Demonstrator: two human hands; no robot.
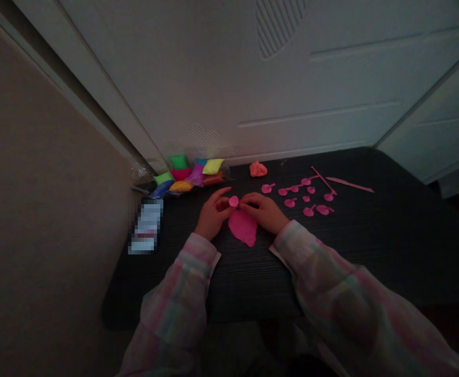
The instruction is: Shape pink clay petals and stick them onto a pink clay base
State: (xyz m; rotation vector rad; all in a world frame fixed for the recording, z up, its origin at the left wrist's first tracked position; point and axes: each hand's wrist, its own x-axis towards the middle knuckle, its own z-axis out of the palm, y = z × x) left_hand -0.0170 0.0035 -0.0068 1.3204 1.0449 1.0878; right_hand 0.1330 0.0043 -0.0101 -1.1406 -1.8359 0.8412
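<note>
A small round pink clay disc [233, 201] is held up between my two hands over the dark table. My left hand [214, 212] pinches its left and lower edge, with the index finger lifted away above. At the right edge of the disc, the fingertips of my right hand [264, 210] are pressed together; whether a thin stem lies between them is too small to tell. Just below the hands, a flattened pink clay sheet [243, 228] with an uneven outline lies on the table.
Several pink clay discs with short stems [294, 189] lie to the right, beside a thin pink stick [324, 181] and a flat pink strip [350, 185]. An orange clay lump [258, 168], colourful clay packets [181, 186] and a blurred phone-like rectangle [146, 228] are around the table [166, 290].
</note>
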